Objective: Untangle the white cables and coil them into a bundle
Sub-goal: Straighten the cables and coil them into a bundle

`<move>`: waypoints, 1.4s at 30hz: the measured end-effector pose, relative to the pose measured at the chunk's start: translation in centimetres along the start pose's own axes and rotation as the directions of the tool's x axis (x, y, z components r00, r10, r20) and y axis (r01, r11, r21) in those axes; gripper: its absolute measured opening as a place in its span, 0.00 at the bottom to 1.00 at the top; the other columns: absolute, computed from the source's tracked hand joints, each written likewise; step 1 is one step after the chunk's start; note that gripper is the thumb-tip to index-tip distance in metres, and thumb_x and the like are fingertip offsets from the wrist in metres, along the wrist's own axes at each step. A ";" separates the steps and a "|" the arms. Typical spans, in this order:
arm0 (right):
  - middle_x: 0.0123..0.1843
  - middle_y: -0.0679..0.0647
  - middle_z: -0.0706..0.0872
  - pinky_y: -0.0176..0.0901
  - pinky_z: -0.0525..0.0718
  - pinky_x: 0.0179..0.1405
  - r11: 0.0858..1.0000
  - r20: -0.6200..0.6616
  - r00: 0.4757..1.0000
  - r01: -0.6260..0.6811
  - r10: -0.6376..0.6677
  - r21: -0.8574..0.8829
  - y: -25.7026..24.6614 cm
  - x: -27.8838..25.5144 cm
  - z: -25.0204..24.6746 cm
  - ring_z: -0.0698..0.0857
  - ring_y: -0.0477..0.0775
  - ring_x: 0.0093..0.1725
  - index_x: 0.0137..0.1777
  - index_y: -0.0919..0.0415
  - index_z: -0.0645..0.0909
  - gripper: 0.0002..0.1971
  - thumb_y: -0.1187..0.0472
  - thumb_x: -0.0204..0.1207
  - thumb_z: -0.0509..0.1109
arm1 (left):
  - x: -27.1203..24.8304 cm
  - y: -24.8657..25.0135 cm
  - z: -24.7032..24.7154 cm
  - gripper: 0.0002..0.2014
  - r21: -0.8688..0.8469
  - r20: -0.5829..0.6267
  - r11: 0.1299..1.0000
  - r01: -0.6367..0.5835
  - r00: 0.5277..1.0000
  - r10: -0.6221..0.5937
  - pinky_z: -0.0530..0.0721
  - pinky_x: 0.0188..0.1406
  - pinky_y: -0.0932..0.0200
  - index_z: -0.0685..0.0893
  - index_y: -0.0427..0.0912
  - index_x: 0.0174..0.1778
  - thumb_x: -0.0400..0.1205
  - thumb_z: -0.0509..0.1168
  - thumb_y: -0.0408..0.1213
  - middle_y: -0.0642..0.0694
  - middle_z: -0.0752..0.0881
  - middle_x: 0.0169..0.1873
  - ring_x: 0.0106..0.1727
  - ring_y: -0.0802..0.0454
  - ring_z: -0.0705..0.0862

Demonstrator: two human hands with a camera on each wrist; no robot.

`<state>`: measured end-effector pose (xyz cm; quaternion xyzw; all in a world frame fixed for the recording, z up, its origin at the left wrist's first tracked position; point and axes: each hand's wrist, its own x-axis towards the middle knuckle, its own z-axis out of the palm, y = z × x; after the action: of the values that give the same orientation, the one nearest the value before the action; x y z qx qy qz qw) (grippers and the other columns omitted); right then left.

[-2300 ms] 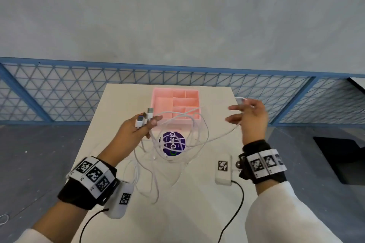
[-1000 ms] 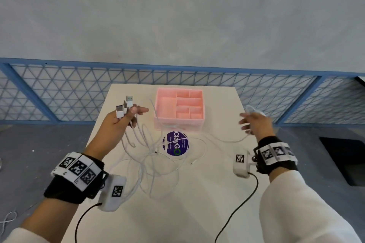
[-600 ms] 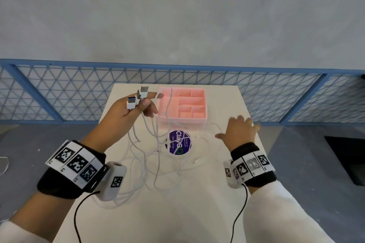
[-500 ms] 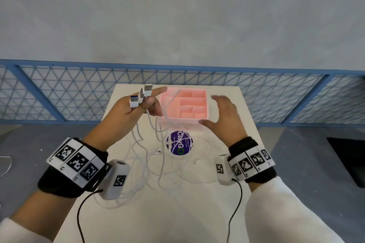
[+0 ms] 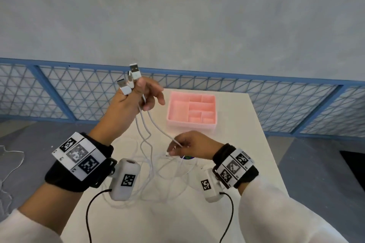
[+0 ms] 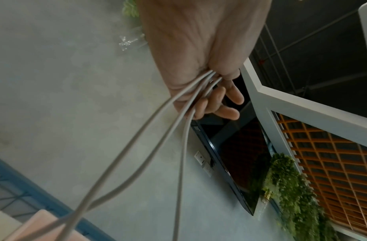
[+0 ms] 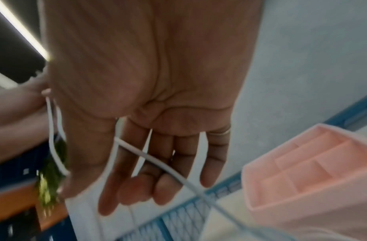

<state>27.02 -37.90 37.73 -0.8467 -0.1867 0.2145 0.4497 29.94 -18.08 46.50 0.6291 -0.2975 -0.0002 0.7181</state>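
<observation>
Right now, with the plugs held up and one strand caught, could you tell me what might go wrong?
1. The white cables cross below the left hand; pulling one with the right hand could tighten the tangle on the table.
2. The USB plugs are only pinched; a tug might free them.
3. Dragged loops could snag the pink organizer tray.

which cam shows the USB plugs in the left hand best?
Head view: three white USB plugs stick up above the left hand, clearly outlined against the fence. Left wrist view shows only the white cables leaving the hand, with the plugs hidden. Right wrist view shows no plugs, just blurred cable.
</observation>
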 end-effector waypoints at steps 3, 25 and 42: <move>0.36 0.50 0.85 0.38 0.81 0.42 0.952 -0.028 0.981 -0.191 0.189 -0.241 4.5 -0.8 0.5 0.84 0.49 0.36 0.43 0.60 0.85 0.07 0.57 0.76 0.69 | -0.1 -0.6 -1.2 0.19 -0.006 -0.116 0.999 0.033 0.993 -0.034 0.63 0.26 0.60 0.85 0.49 0.43 0.84 0.51 0.52 0.48 0.83 0.28 0.24 0.55 0.66; 0.29 0.52 0.88 0.40 0.87 0.47 0.940 -0.683 0.730 0.208 0.036 0.272 2.2 -5.8 -8.5 0.90 0.57 0.38 0.45 0.56 0.84 0.14 0.59 0.84 0.57 | -0.3 -6.0 0.0 0.23 0.355 -0.059 0.895 0.270 0.962 -0.266 0.78 0.47 0.69 0.86 0.50 0.41 0.80 0.55 0.63 0.59 0.90 0.39 0.39 0.67 0.83; 0.46 0.47 0.81 0.35 0.71 0.53 0.978 -0.505 0.861 -0.050 -0.061 -0.204 2.5 -3.9 -4.8 0.76 0.38 0.47 0.40 0.55 0.83 0.08 0.60 0.64 0.80 | 1.6 -1.6 5.3 0.17 0.009 0.018 0.998 0.066 0.998 -0.066 0.81 0.44 0.65 0.89 0.55 0.47 0.86 0.53 0.44 0.57 0.89 0.43 0.38 0.58 0.83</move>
<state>26.62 -44.47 38.77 -0.9154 -0.0855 -0.0385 0.3916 29.58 -23.80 45.90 0.6417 -0.2831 -0.0283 0.7123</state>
